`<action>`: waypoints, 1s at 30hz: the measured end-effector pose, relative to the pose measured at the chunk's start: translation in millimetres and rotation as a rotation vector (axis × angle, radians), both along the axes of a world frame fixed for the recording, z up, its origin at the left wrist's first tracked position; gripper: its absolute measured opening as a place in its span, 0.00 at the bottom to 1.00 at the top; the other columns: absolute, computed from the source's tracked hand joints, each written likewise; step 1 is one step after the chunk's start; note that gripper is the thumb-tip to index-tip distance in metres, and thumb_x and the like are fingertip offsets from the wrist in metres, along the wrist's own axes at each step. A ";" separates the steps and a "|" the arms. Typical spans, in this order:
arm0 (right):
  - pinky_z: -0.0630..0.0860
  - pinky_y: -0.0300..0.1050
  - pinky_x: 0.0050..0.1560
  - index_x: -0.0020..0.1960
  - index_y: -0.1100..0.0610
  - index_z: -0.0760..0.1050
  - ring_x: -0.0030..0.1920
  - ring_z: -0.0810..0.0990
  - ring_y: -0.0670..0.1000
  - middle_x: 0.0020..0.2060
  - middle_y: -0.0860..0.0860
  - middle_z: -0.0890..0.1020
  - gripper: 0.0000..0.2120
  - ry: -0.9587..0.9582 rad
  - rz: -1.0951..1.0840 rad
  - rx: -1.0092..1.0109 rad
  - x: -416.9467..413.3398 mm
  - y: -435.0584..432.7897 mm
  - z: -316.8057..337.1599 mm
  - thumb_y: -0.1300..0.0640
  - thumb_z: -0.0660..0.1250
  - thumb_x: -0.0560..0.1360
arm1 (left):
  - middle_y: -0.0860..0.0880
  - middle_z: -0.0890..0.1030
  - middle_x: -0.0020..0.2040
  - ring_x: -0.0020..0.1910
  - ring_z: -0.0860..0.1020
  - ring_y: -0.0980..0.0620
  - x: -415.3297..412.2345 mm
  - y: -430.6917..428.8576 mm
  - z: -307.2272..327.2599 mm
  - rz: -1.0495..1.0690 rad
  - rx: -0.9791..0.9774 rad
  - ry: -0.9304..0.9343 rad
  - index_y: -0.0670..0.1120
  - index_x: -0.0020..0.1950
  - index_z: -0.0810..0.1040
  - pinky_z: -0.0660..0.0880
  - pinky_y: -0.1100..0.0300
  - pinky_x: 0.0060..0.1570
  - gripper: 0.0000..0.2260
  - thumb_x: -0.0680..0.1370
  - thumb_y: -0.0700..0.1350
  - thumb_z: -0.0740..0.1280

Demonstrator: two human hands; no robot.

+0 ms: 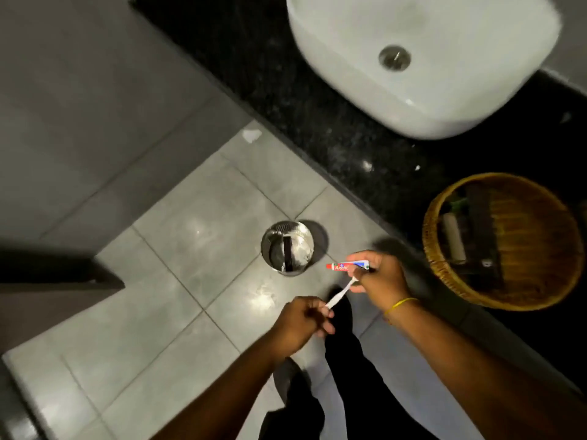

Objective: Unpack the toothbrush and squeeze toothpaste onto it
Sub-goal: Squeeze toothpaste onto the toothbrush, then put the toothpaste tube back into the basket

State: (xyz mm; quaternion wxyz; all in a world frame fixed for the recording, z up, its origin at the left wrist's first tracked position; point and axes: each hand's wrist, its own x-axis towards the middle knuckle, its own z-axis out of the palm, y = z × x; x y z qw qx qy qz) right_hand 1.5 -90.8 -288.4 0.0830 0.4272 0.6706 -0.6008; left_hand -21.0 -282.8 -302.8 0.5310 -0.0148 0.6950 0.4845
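My left hand (301, 322) grips the lower end of a white toothbrush (341, 293), which slants up to the right. Its head end reaches into the fingers of my right hand (379, 274) and is hidden there. My right hand also holds a small red, white and blue toothpaste tube (347, 266), lying level with its red cap end pointing left. Both hands hover over the tiled floor, beside the counter edge. A yellow band circles my right wrist.
A small steel waste bin (279, 271) stands on the grey floor tiles just beyond my hands, with a dark wrapper inside. A woven basket (438, 268) with toiletries sits on the black granite counter (317, 106). A white basin (317, 74) sits further back.
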 end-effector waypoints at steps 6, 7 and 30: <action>0.83 0.61 0.52 0.52 0.57 0.82 0.52 0.85 0.58 0.46 0.54 0.84 0.17 0.322 -0.056 0.293 -10.2 56.5 133.3 0.75 0.65 0.73 | 0.40 0.83 0.37 0.22 0.79 0.55 -15.7 66.7 112.1 -0.003 0.039 0.064 0.41 0.49 0.71 0.71 0.67 0.23 0.05 0.83 0.34 0.60; 0.84 0.60 0.51 0.53 0.56 0.81 0.53 0.85 0.59 0.47 0.54 0.85 0.18 0.333 -0.074 0.317 -5.3 73.6 154.3 0.76 0.64 0.73 | 0.39 0.83 0.38 0.23 0.79 0.56 -19.0 84.1 129.0 0.001 0.051 0.079 0.40 0.49 0.72 0.71 0.67 0.22 0.05 0.83 0.34 0.61; 0.56 0.58 0.77 0.42 0.46 0.64 0.62 0.79 0.64 0.51 0.58 0.84 0.05 -0.245 0.619 0.579 56.3 279.7 91.1 0.50 0.57 0.77 | 0.37 0.87 0.49 0.46 0.88 0.39 12.1 357.8 115.3 -0.430 -0.284 0.321 0.38 0.53 0.84 0.86 0.45 0.46 0.10 0.79 0.44 0.72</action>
